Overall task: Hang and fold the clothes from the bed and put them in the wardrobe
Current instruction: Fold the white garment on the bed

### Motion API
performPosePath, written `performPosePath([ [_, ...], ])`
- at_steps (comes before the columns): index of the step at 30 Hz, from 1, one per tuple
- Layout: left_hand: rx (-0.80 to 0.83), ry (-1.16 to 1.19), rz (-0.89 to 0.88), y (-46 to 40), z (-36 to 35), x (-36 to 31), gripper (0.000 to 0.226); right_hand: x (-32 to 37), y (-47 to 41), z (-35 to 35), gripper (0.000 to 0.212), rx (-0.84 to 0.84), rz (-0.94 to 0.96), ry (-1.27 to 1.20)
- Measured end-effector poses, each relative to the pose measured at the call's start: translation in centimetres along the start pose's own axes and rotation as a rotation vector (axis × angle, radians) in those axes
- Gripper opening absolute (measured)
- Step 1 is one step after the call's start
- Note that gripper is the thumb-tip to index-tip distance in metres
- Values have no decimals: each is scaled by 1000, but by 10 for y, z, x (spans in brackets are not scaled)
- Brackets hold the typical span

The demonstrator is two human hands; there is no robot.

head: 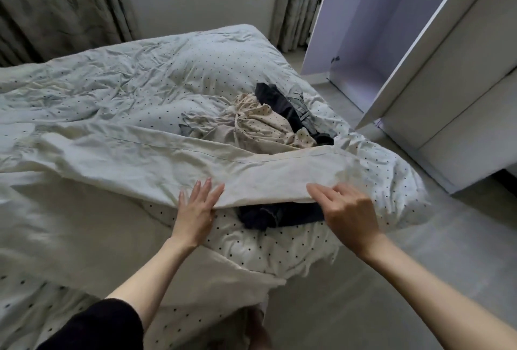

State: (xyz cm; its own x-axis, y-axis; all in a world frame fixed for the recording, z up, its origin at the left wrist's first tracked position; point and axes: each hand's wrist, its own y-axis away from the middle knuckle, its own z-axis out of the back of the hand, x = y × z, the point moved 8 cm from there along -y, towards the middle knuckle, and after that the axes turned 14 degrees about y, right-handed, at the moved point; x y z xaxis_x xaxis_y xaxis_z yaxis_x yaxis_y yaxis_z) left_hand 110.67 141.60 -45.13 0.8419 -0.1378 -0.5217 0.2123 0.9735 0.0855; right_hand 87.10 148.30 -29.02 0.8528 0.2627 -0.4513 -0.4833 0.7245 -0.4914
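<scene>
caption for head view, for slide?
Both hands on pale cloth over dark garment; clothes pile behind.

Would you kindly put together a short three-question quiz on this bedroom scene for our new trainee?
1. True or false: the wardrobe door stands open.
2. Multiple choice: the dark garment nearest the hands lies (a) on the floor, (b) partly under the pale sheet, (c) inside the wardrobe.
3. Short answer: what do the left hand and right hand touch?

Key
1. True.
2. b. Its near part shows below the sheet's edge, on the dotted bedding.
3. The near edge of the pale sheet; the left hand lies flat with straight fingers, and the right hand's fingers curl at the edge. A second clothes pile lies behind the sheet.
</scene>
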Motion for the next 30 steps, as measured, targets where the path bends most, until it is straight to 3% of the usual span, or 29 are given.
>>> performPosePath([
  [3,118,-84,12,26,-24,8,67,21,38,-5,32,83,36,-12],
  [5,243,-116,23,45,-43,13,70,37,61,-22,31,234,59,40],
  [6,307,-124,31,55,-54,16,73,46,77,-39,31,390,69,72],
  [9,435,-78,107,96,-90,32,76,83,151,-107,61,1037,121,-9],
  [11,483,-37,176,124,-113,43,74,116,189,-129,57,1242,179,-109],
  [17,468,137,408,194,-144,94,65,203,214,-151,49,1219,185,-315],
  [27,65,464,732,228,-67,216,52,322,164,-130,47,1233,-42,-586],
  [30,-90,663,817,227,-38,267,49,372,150,-129,46,1296,-210,-734],
])
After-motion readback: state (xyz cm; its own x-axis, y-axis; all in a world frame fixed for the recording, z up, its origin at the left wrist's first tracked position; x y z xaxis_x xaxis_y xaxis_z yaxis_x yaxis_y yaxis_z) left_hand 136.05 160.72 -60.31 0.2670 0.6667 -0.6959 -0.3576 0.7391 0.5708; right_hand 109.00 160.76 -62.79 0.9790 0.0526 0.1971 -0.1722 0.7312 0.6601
